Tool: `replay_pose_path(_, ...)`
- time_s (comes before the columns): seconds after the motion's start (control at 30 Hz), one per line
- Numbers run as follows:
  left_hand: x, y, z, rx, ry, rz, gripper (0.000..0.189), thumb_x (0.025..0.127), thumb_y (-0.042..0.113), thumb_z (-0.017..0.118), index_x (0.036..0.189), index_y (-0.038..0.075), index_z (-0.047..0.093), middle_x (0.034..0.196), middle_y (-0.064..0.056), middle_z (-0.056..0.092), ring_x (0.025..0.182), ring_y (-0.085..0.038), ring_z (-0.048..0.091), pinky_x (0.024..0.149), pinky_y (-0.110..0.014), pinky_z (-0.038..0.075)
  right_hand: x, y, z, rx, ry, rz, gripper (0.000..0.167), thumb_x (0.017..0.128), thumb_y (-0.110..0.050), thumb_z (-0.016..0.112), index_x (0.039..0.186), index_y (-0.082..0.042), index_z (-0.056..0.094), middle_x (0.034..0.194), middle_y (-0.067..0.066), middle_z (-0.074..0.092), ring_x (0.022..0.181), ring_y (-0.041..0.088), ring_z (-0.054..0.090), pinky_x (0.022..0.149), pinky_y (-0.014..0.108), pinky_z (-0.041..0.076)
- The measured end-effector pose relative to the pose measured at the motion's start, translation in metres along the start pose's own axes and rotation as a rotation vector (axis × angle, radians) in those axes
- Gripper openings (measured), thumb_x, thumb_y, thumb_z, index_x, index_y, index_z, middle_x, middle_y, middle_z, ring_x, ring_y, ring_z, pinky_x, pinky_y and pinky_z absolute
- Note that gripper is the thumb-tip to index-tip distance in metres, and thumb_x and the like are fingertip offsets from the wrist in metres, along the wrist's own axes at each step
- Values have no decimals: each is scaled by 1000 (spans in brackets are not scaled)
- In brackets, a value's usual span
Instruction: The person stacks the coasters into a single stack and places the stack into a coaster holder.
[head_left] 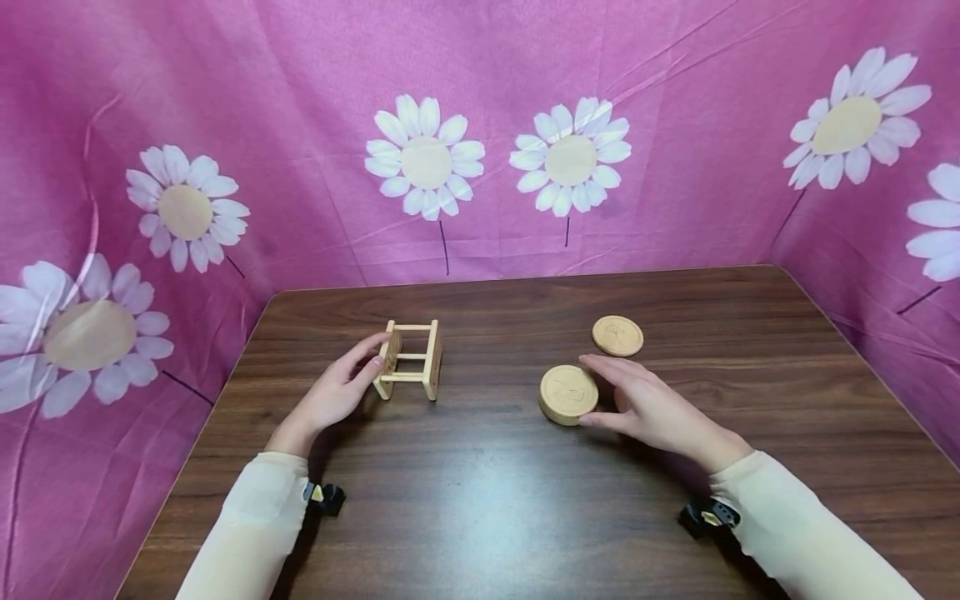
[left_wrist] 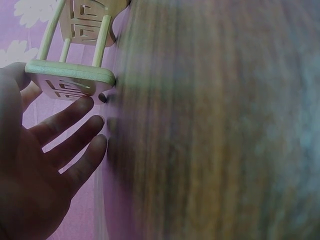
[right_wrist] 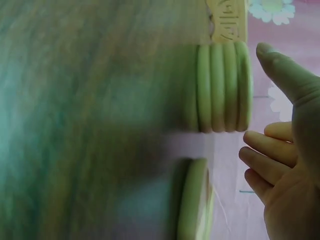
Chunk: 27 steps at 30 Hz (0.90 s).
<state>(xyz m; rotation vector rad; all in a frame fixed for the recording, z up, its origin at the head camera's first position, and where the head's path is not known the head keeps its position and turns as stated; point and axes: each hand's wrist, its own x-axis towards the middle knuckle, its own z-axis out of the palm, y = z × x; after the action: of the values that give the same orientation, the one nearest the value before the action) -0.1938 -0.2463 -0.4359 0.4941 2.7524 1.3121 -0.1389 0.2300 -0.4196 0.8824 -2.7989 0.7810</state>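
My left hand (head_left: 341,392) is at the left side panel of a small wooden coaster rack (head_left: 431,358). Its fingertips touch the panel from outside, and in the left wrist view the fingers (left_wrist: 82,162) are spread and fairly straight. The rack stands upright, with cut-out patterned panels joined by round rods. My right hand (head_left: 645,404) reaches around the right side of a stack of round wooden coasters (head_left: 567,393). Its thumb and fingers are parted; the right wrist view shows a gap between the thumb (right_wrist: 287,72) and the stack, with fingertips close to the lower edge.
Another round wooden coaster (head_left: 618,335) lies flat behind the stack, near my right fingertips. Everything rests on a dark wooden table (head_left: 480,500). A pink cloth (head_left: 495,50) with white daisies hangs around the back and sides.
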Motion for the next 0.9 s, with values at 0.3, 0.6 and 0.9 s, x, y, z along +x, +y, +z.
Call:
replay_pose_path(0.3, 0, 0, 0, 3, 1, 3, 47, 116, 22, 49, 163, 16, 48, 144, -23, 67, 132, -36, 62, 115, -57, 44, -21, 11, -10, -30, 85, -5, 79, 85, -20, 93, 152, 0, 57, 149, 22, 65, 135, 44, 61, 109, 61, 45)
replay_pose_path(0.6, -2, 2, 0, -19, 1, -1, 47, 115, 21, 51, 162, 15, 49, 143, -24, 67, 131, -36, 62, 115, -58, 44, -34, 22, -16, -51, 97, 40, 80, 84, -25, 94, 153, -4, 58, 146, 16, 68, 134, 41, 63, 108, 55, 46)
replay_pose_path(0.9, -2, 2, -1, -12, 1, -3, 47, 116, 21, 51, 162, 15, 49, 142, -23, 67, 130, -34, 62, 115, -58, 44, -48, 34, -18, -64, 108, 61, 79, 84, -27, 94, 151, -3, 60, 144, 21, 68, 131, 43, 64, 115, 19, 35)
